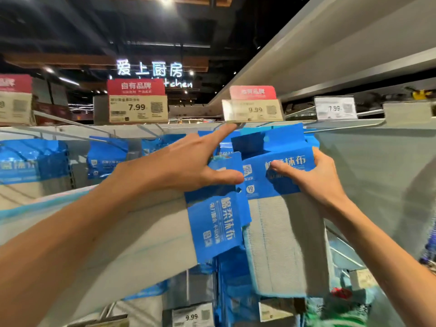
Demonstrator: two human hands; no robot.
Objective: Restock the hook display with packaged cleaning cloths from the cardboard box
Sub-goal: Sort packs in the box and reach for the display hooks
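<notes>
My right hand [313,178] pinches the blue card header of a grey cleaning cloth pack [280,232], held up just under the 9.99 price tag [253,110] at the tip of a display hook [238,125]. My left hand [188,164] has its index finger stretched up to that hook tip. Its thumb presses on a second blue-headed pack [214,227] that hangs tilted to the left of the first. The cardboard box is out of view.
More blue-headed cloth packs [106,156] hang on hooks to the left under a 7.99 tag [138,108]. A grey shelf [330,62] juts overhead at the right. Another 7.99 tag [335,108] sits on the hook to the right. Lower hooks carry more packs and a 9.99 tag [192,316].
</notes>
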